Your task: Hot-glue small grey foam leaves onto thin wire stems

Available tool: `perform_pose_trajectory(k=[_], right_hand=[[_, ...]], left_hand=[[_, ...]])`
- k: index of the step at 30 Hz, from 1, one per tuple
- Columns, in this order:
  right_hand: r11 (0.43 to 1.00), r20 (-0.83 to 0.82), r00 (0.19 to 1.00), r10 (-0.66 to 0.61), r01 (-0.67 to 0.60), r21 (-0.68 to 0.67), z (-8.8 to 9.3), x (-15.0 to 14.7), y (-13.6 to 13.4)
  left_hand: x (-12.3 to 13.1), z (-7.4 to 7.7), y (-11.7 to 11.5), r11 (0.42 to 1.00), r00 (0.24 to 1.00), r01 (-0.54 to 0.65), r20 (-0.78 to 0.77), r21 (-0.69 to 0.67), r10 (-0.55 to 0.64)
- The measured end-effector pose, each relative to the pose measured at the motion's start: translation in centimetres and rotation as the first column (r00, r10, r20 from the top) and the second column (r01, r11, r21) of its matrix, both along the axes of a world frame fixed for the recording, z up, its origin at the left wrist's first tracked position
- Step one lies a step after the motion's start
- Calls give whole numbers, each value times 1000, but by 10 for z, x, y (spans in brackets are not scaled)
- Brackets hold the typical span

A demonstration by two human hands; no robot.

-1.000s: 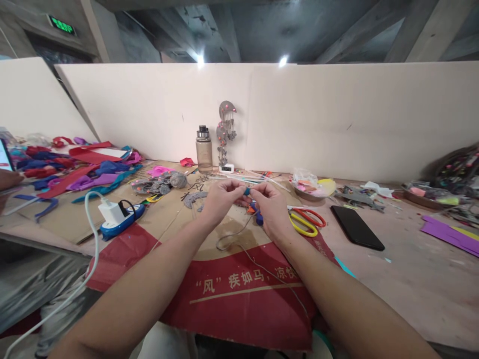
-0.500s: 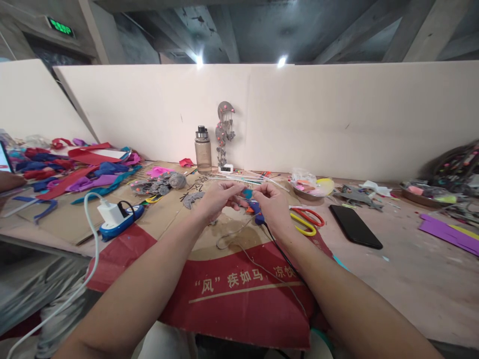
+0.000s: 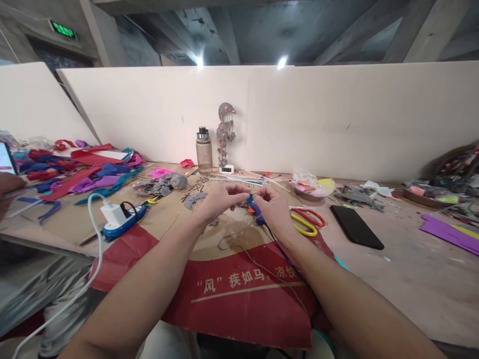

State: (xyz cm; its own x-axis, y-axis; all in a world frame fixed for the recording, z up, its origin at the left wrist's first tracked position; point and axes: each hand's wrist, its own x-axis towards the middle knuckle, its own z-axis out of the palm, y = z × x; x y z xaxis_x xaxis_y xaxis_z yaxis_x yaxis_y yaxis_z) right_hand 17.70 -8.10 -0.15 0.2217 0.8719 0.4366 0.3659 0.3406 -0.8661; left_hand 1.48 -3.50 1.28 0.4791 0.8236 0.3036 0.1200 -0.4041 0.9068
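My left hand (image 3: 224,200) and my right hand (image 3: 270,203) meet fingertip to fingertip above the cardboard sheet. Between them is a small blue piece (image 3: 249,199), pinched by the fingers of both. Just below, beside my right hand, lies a blue tool (image 3: 257,213) with a black cable running toward me. A thin grey string (image 3: 239,244) loops over the cardboard (image 3: 239,309). Red-handled scissors (image 3: 313,217) and yellow-handled scissors (image 3: 305,227) rest right of my right hand.
A bottle (image 3: 204,152) stands near the white partition, beside a grey hanging ornament (image 3: 226,129). A black phone (image 3: 356,227) lies to the right. At left are a blue power strip (image 3: 123,225), coloured cloth strips (image 3: 90,159) and another person's hand (image 3: 10,183).
My fingertips have drawn closer together around the blue piece, and my left hand's fingers are more curled. The view has shifted slightly, and the other person's hand shows more at the left edge.
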Motion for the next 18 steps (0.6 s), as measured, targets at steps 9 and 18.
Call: perform_pose_trajectory(k=[9, 18], right_hand=[[985, 320, 945, -69, 14, 170, -2, 2, -1], [989, 329, 944, -11, -37, 140, -8, -1, 1]], left_hand=[[3, -3, 0, 924, 968, -105, -176, 369, 180], [5, -2, -7, 925, 964, -192, -114, 328, 241]])
